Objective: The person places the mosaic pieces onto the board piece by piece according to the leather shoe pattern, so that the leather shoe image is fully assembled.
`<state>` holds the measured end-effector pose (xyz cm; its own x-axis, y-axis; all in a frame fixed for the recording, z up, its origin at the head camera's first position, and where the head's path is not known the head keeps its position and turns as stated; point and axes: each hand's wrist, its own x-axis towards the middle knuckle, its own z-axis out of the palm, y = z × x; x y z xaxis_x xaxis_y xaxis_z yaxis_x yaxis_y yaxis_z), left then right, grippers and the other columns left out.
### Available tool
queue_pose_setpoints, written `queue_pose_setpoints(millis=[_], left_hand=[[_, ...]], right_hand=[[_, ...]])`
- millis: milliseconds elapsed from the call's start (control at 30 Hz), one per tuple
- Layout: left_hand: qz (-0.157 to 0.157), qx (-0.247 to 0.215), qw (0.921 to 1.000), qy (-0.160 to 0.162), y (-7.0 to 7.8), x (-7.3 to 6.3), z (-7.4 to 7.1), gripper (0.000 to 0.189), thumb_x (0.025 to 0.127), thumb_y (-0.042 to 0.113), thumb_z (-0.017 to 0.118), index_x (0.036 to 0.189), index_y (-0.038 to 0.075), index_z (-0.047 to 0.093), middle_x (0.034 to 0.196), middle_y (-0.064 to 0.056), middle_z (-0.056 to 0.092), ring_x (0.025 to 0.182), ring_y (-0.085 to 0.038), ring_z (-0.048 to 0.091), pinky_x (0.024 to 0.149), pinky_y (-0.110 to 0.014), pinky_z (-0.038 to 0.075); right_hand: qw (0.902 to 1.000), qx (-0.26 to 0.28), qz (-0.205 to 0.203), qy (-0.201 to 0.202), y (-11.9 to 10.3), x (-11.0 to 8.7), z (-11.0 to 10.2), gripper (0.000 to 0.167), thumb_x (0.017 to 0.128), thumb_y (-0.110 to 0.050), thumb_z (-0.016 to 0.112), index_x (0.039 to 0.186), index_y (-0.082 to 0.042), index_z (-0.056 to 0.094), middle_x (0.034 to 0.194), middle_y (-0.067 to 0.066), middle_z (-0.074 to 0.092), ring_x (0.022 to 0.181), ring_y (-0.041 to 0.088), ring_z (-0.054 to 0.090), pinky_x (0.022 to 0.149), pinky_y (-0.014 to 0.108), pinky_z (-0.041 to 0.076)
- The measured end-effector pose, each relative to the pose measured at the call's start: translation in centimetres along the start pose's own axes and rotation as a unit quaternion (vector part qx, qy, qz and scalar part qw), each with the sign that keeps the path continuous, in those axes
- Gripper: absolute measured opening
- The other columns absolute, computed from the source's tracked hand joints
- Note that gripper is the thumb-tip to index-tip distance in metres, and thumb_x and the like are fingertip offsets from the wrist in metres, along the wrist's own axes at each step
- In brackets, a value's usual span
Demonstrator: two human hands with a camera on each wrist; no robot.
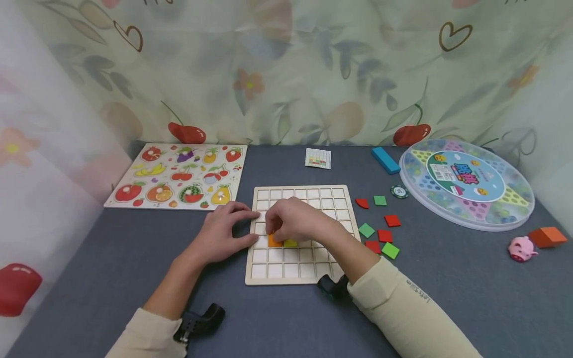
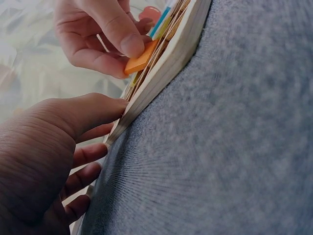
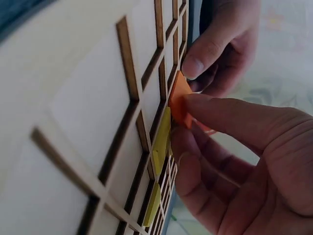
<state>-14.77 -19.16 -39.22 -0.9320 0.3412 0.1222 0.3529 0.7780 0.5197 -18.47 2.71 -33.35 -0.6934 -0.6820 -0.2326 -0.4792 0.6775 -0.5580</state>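
Observation:
A wooden grid board (image 1: 295,281) lies flat on the table. My right hand (image 1: 295,219) pinches an orange square tile (image 1: 274,242) between thumb and fingers, low over the board's left part. In the right wrist view that orange tile (image 3: 180,100) tilts against the grid, beside yellow tiles (image 3: 161,142) set in cells. My left hand (image 1: 224,231) touches the board's left edge, thumb and forefinger spread and fairly straight. From the left wrist view, the left hand (image 2: 54,132) is against the rim, with the right hand (image 2: 98,34) just beyond.
Right of the board lie loose red tiles (image 1: 392,221) and green tiles (image 1: 390,250). Behind stand a small pattern card (image 1: 318,158), a blue block (image 1: 385,160) and a poker chip (image 1: 399,192). A fruit puzzle board (image 1: 176,174), round game box (image 1: 467,184), toy pig (image 1: 522,248) and orange block (image 1: 548,237) flank them.

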Motion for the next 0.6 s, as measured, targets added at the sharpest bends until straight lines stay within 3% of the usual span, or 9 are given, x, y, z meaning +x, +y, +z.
queue_pose_setpoints(millis=[267,600], left_hand=[[0.006,0.003,1.0000,0.004,0.0,-0.1,0.0,0.045,0.092,0.032,0.076,0.134,0.016,0.071,0.135,-0.012,0.059,0.126,-0.033,0.053,0.108,-0.065,0.035],[0.004,0.000,1.0000,0.004,-0.1,-0.1,0.1,0.047,0.091,0.031,0.077,0.134,0.016,0.071,0.135,-0.013,0.058,0.127,-0.033,0.052,0.109,-0.064,0.034]], right_hand=[[0.9990,-0.040,-0.011,0.015,-0.2,-0.3,0.6,0.006,0.088,-0.008,0.079,0.091,-0.014,0.077,0.082,-0.004,0.069,0.078,0.012,0.059,0.077,0.029,0.050],[0.9975,-0.062,-0.015,0.030,0.2,-1.1,0.7,0.016,0.089,-0.007,0.075,0.102,-0.015,0.081,0.090,-0.003,0.071,0.082,0.015,0.061,0.079,0.033,0.052]])
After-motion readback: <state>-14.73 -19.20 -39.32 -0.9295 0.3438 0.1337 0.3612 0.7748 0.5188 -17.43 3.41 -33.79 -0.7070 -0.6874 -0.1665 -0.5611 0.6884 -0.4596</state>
